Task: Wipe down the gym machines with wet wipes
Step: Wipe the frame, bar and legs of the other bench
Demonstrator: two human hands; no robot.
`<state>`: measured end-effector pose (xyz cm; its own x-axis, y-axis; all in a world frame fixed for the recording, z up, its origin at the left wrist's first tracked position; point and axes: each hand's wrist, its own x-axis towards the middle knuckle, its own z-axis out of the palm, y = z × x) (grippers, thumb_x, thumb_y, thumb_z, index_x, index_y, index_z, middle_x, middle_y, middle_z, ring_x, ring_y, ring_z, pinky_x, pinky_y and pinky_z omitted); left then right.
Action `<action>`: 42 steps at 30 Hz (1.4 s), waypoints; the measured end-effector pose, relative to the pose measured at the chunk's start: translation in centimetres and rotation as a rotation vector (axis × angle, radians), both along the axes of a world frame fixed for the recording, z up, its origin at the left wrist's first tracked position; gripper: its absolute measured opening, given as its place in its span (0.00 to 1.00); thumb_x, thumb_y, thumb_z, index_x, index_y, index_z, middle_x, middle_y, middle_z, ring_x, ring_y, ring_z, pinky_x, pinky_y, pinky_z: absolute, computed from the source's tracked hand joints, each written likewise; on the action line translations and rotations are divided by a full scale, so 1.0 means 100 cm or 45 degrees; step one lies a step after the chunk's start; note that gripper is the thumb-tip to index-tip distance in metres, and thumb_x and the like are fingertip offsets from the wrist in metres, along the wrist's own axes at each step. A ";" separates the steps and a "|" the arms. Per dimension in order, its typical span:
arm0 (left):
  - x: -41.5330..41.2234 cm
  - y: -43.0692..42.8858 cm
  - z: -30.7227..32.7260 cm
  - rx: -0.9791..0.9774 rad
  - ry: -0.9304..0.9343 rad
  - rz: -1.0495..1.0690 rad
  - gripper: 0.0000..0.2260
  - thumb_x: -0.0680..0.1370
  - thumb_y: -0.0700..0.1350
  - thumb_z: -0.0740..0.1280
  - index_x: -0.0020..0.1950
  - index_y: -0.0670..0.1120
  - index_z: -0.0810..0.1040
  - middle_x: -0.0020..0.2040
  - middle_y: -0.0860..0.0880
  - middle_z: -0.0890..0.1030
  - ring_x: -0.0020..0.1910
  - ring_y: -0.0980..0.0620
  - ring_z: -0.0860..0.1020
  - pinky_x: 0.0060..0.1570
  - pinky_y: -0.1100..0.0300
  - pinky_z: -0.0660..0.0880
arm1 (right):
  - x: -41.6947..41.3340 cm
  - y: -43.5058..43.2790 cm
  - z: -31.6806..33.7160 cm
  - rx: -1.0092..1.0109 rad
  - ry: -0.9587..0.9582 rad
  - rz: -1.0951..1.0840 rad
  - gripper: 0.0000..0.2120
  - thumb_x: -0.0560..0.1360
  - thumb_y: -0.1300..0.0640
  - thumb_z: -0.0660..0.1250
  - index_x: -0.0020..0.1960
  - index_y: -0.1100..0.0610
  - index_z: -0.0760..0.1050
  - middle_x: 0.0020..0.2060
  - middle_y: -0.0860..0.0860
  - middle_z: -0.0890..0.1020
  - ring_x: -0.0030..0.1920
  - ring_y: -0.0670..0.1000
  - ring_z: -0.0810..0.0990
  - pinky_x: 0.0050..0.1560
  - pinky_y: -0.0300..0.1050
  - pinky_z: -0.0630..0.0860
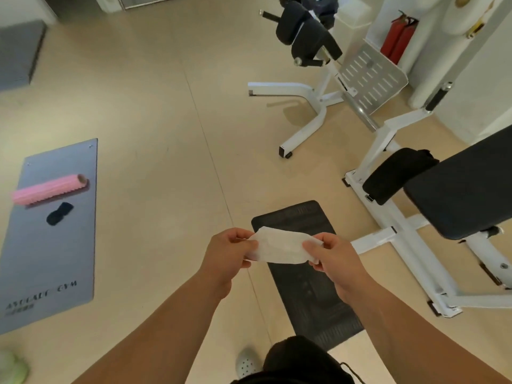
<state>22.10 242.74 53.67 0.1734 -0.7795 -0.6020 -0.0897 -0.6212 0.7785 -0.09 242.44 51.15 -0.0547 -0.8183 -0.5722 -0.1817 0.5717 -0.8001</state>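
Observation:
A white wet wipe is stretched between both hands at waist height, low in the middle of the view. My left hand pinches its left end and my right hand pinches its right end. To the right stands a weight bench with a black padded seat on a white frame. Farther back is a second white-framed machine with black pads and a perforated metal foot plate.
A black mat lies on the beige floor under my hands. A grey mat at the left carries a pink foam roller and a small black object. Red fire extinguishers stand at the back right.

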 end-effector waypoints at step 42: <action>-0.029 -0.774 0.002 -0.038 0.105 -1.413 0.04 0.79 0.40 0.67 0.48 0.44 0.81 0.43 0.48 0.82 0.38 0.48 0.82 0.37 0.57 0.74 | 0.095 -0.560 0.015 -0.030 -0.082 -1.567 0.07 0.81 0.55 0.68 0.54 0.58 0.82 0.52 0.57 0.85 0.55 0.56 0.84 0.58 0.54 0.83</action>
<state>19.18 165.37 53.90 -0.6685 -0.4914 -0.5582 -0.5315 -0.2092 0.8208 9.45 186.39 52.63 -0.7685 -0.2516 -0.5883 0.5079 0.3192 -0.8001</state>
